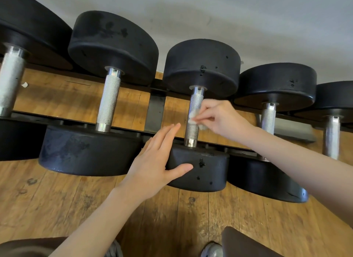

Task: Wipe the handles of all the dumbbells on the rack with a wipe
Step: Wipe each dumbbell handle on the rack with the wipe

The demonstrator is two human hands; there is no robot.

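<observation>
Nearest to me, my left hand (152, 161) lies flat with its fingers straight along the side of the near black rubber head (198, 168) of the middle dumbbell, thumb pressed on the rim. It steadies the weight but grips nothing. If the round head rolls on the rail, I judge flat fingers would not stop it, and my fingertips (174, 126) sit just beside the gap between this head and the larger black head (89, 151) to its left, where they could get nipped.

Just beyond, my right hand (217, 119) pinches a small crumpled white wipe (194, 119) against the silver knurled steel handle (193, 119) of that dumbbell, about midway along it. The wipe is a small wad and the knurling is rough, so it may snag, shred or slip out of my pinch; it also covers only one side, so the back of the bar could be missed.

Further off, the black metal rack rail (156, 107) crosses over the wooden floor (57, 199). The knurled handles (108, 101) to the left and the shorter ones (268, 119) to the right wait there; I cannot tell which have been wiped, so skipping one is a real risk.
</observation>
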